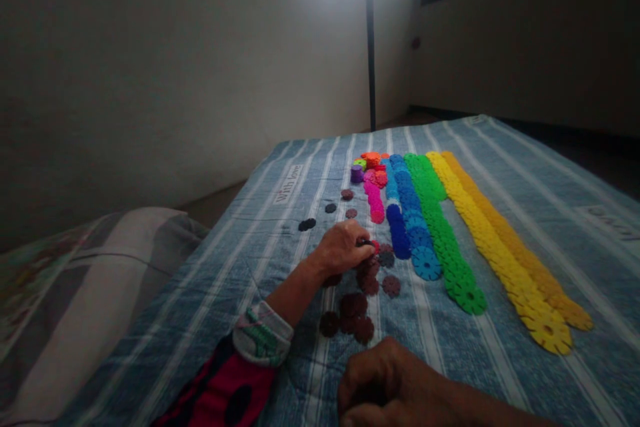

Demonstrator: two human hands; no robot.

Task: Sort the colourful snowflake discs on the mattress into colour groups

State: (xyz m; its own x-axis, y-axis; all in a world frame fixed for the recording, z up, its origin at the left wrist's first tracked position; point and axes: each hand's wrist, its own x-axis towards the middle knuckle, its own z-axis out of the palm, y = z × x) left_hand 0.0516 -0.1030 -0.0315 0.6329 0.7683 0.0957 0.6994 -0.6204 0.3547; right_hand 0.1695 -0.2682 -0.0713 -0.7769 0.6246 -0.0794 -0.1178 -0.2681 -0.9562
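Observation:
My left hand (343, 248) reaches over the sheet with thumb and fingers pinched on a black notched disc (364, 242). Right beside its fingertips lie a dark disc (387, 255) and a loose pile of brown discs (368, 277). Nearer to me, more brown discs (354, 307) lie in a small cluster. My right hand (387, 380) rests low in the view, its fingers curled closed; whatever may be inside is hidden. Beyond my left hand are a few scattered black discs (307, 224) and brown discs (347, 194).
Overlapping discs form long rows: orange (540, 273), yellow (500, 260), green (445, 247), blue (417, 227) and a short pink one (375, 203). Orange discs (371, 159) and a purple stack (357, 174) sit at the far end. A striped blue sheet (225, 267) lies underneath. A dark pole (371, 53) stands behind.

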